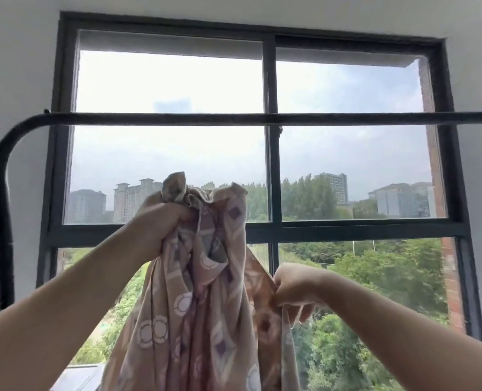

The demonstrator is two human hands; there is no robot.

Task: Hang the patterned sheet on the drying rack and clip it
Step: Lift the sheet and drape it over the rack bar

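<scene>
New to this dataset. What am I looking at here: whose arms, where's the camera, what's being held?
There is no machine here. These are a person's two bare arms, seen from a single camera worn on the head, which here faces a window. The left hand grips the bunched top of a pink patterned sheet and holds it up. The right hand pinches an edge of the sheet lower down. The dark horizontal bar above them is the top rail of the drying rack. The sheet hangs below the rail and is not over it yet. No clips show in the picture.
</scene>
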